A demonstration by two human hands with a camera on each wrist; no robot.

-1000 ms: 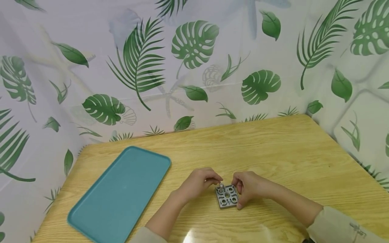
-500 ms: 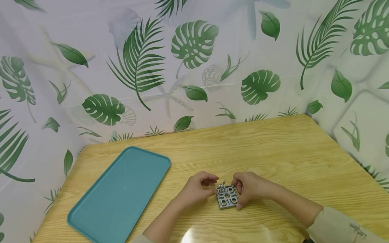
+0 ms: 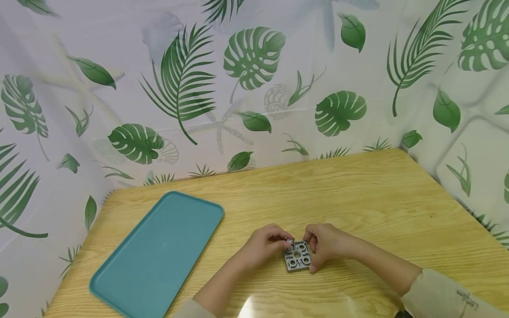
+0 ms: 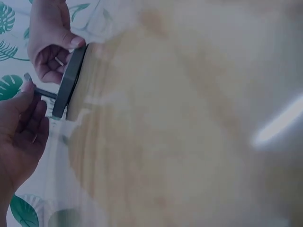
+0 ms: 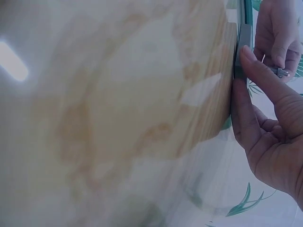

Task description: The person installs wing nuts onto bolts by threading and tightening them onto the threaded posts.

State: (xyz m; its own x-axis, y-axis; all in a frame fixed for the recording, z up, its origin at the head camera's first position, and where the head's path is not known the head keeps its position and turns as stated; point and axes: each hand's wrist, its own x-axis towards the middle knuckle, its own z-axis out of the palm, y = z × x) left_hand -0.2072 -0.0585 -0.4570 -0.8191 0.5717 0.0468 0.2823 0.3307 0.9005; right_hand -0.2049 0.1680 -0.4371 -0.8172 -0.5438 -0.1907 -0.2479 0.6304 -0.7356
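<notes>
A square grey metal plate [image 3: 299,266] with round holes and curved slots lies on the table. My right hand [image 3: 327,243] grips its right edge, thumb at the near corner and fingers at the far one; in the right wrist view the thumb lies along the plate [image 5: 244,35]. From the plate's far-left corner hole stands a slim metal bolt-like pin [image 4: 45,93]. My left hand [image 3: 264,244] pinches the pin's top between thumb and forefinger. Its silvery notched end [image 5: 283,72] shows past the fingers in the right wrist view.
A teal rectangular tray [image 3: 159,247] lies on the left side of the wood-grain table [image 3: 358,194]. Leaf-patterned cloth [image 3: 254,110] hangs behind and at both sides of the table.
My left fingers came off the pin half a second ago, showing its top, and now pinch it again. The right hand has stayed on the plate, which has hardly moved.
</notes>
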